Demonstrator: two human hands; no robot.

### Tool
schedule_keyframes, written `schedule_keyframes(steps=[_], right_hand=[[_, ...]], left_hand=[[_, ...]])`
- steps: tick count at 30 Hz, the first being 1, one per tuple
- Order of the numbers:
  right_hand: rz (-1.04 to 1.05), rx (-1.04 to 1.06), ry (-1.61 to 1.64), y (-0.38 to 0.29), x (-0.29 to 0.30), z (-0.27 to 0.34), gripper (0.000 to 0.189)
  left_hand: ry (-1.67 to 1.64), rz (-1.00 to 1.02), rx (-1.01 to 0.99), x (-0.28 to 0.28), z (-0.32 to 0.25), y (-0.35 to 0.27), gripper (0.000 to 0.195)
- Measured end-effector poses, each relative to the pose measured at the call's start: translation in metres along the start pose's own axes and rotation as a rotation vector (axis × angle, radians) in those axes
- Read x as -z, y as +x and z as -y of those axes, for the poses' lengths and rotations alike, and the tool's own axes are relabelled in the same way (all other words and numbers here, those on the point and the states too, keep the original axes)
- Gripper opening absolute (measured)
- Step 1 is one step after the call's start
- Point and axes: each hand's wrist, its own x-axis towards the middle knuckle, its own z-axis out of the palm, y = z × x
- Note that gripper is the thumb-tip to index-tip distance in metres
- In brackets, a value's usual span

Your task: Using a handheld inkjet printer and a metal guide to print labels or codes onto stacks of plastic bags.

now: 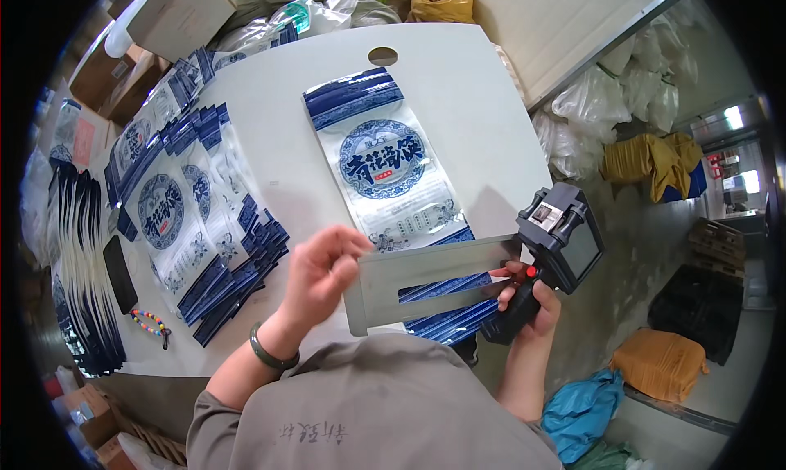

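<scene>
My right hand (533,307) grips the black pistol handle of a handheld inkjet printer (559,230) with a red button and a screen. A flat metal plate (381,286) with a long slot reaches left from the printer, and some of my right fingers are at its edge. Beneath the plate lies a stack of blue-and-white plastic packaging bags (384,163). The bags' lower blue ends show through the slot. My left hand (325,273), slightly blurred, is loosely curled at the plate's left end, with nothing visible in it.
On the white table (276,132), fanned piles of similar bags (184,206) lie left. Beside them are a black phone (120,273), a beaded strap (147,322) and a bag stack on edge (86,273). Cartons (178,15) stand behind; wrapped bundles (660,362) lie right on the floor.
</scene>
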Motion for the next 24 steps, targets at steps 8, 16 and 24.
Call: schedule_keyframes(steps=[8, 16, 24], right_hand=[[0.09, 0.026, 0.16, -0.008, 0.012, -0.013, 0.061], [0.131, 0.119, 0.339, -0.014, 0.071, -0.024, 0.06], [0.235, 0.017, 0.442, -0.015, 0.079, -0.02, 0.054]], left_hand=[[1.126, -0.372, 0.253, 0.016, 0.026, 0.101, 0.046], [0.566, -0.519, -0.084, 0.027, 0.04, 0.096, 0.017], [0.489, -0.38, -0.345, 0.044, 0.016, 0.072, 0.048]])
